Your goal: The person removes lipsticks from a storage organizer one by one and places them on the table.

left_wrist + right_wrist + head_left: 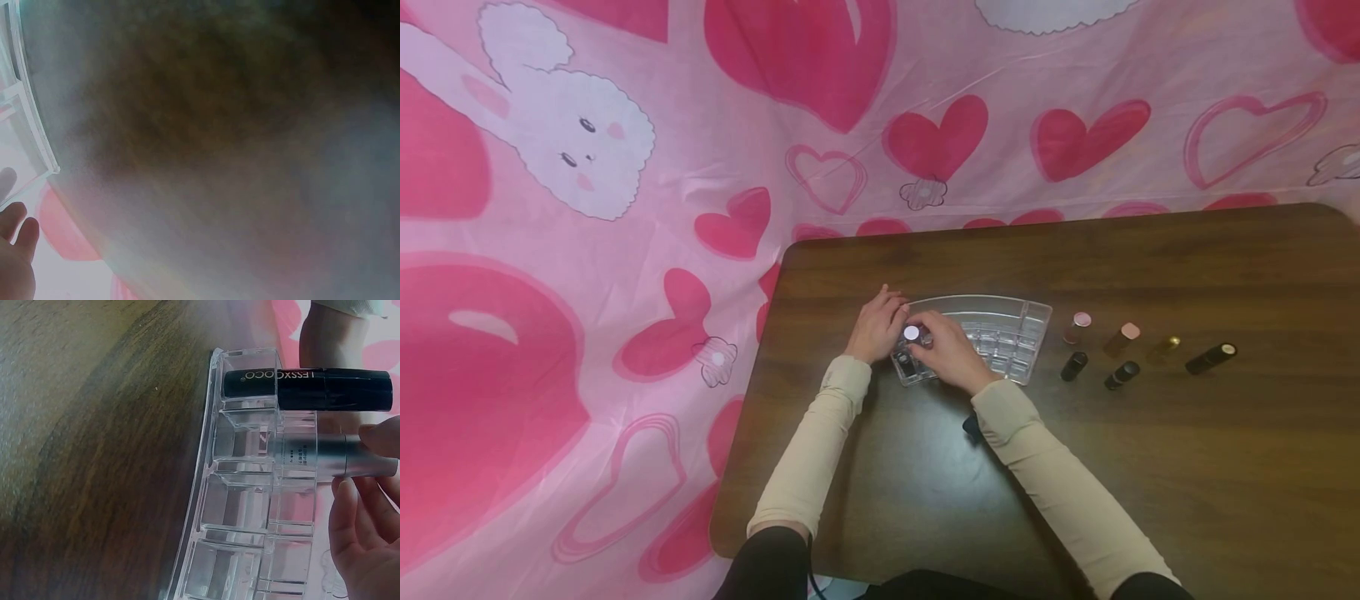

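My right hand (951,354) pinches a silver lipstick tube (312,453) between thumb and fingers near its upper end. The tube is upright, its lower part at a compartment in the second row of a clear fan-shaped organizer (1036,333). Beside it, a black lipstick tube (359,390) with light lettering stands in a front compartment at the organizer's left end. My left hand (878,325) rests at the organizer's left side, fingers extended along it. In the left wrist view, fingers (26,237) show at the lower left, near the organizer's edge; most of that view is blurred.
Right of the organizer stand several lipsticks: a pink-topped one (1078,327), a brown one with a pink top (1122,339), a gold-topped one (1171,345) and black ones (1212,358). A black object (972,427) lies partly hidden by the right sleeve. Pink heart-print cloth (842,192) hangs behind the table.
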{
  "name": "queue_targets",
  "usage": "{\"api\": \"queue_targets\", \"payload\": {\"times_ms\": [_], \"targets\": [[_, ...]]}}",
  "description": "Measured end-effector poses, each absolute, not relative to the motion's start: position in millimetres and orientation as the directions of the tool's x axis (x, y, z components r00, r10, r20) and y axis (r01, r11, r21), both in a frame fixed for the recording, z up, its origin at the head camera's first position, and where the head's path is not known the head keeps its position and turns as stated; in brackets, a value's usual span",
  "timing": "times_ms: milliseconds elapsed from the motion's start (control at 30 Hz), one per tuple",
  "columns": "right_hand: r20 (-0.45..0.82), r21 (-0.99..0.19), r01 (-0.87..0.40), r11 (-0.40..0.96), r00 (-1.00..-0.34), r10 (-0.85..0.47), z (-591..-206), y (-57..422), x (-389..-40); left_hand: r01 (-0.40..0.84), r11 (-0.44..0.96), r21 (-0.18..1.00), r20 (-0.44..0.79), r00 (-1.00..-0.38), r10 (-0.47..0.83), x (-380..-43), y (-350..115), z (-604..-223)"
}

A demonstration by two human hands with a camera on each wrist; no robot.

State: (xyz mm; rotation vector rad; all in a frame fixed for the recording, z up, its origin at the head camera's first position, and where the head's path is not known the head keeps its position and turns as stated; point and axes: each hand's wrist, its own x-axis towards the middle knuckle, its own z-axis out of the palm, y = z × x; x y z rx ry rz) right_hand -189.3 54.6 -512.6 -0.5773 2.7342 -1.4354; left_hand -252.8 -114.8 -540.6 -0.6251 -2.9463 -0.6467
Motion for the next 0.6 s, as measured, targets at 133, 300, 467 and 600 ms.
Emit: {"api": "queue_targets", "payload": {"times_ms": [133, 300, 467, 600], "targets": [[0.172, -0.788, -0.325, 0.523, -0.932, -0.319, -513.0, 54.2, -189.0, 0.393, 0.830, 0.397, 0.136, -0.919, 0.370, -252.3, -114.8, -540.6], [0.194, -0.776, -0.342, 0.531, -0.929, -0.315, -514.2, 54.1, -188.4, 0.393, 0.829, 0.399, 0.134, -0.919, 0.371, -251.9, -115.2, -540.6], [0.200, -0.773, -0.344, 0.533, -0.929, -0.310, -514.8, 54.0, -187.9, 0.391, 0.825, 0.409, 0.135, -0.920, 0.369, -251.4, -115.3, -540.0], [0.204, -0.775, -0.344, 0.530, -0.930, -0.305, -515.3, 54.0, -187.8, 0.397, 0.825, 0.401, 0.139, -0.917, 0.374, -251.8, -115.3, -540.0]]}}
